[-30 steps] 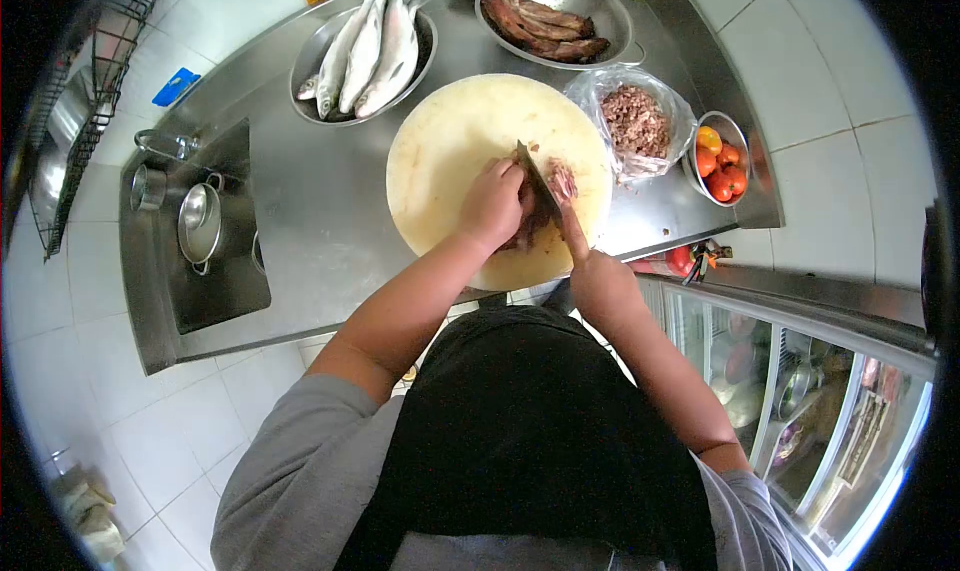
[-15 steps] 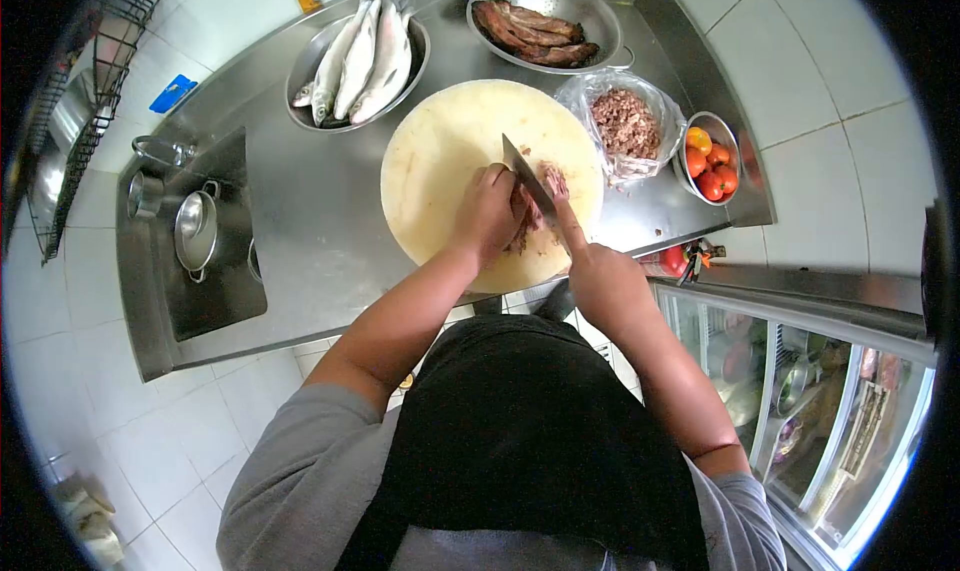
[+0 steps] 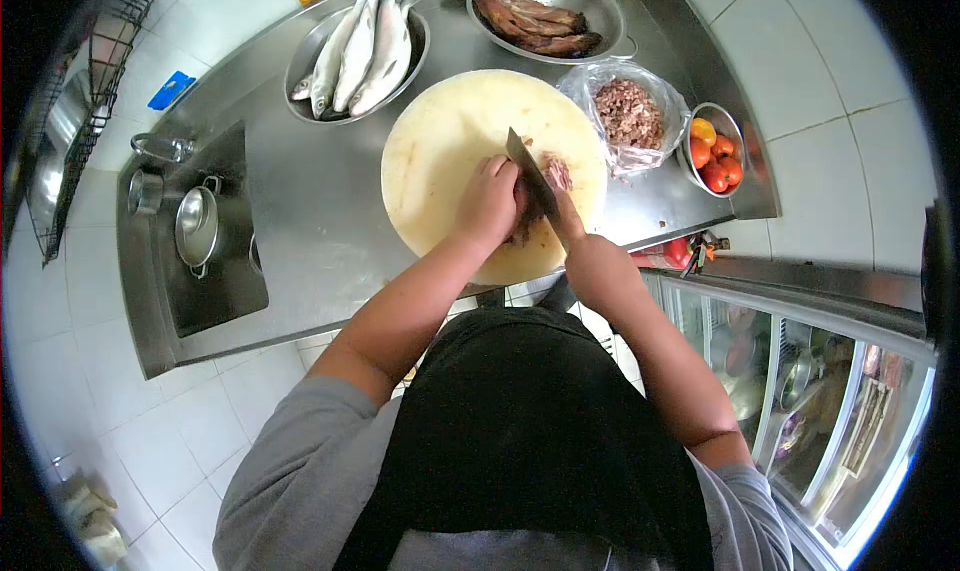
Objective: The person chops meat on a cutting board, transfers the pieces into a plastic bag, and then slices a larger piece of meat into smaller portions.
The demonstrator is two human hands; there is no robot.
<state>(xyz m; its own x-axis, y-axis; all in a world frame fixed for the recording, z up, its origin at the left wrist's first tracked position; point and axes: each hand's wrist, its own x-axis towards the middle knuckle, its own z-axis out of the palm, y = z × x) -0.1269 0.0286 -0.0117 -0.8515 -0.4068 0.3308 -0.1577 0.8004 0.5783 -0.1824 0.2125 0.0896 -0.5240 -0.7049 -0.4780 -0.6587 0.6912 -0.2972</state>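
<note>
My right hand [image 3: 597, 266] grips a knife [image 3: 533, 177], its index finger stretched along the blade, the tip pointing up and left over the round cutting board [image 3: 430, 161]. Close against the blade's left side, my left hand [image 3: 492, 203] has its fingers curled on reddish meat [image 3: 522, 223], largely hidden under the fingers and blade. Small cut pieces of meat [image 3: 557, 174] lie to the right of the blade.
Behind the board stand a bowl of whole fish [image 3: 359, 61] and a colander of browned meat [image 3: 535, 28]. At the right are a plastic bag of chopped meat [image 3: 629, 114] and a bowl of tomatoes [image 3: 716, 161]. A sink [image 3: 215, 261] with pots is at the left.
The view has shifted slightly. Both hands and the knife remain in nearly the same place on the board, the blade now a little closer to upright.
</note>
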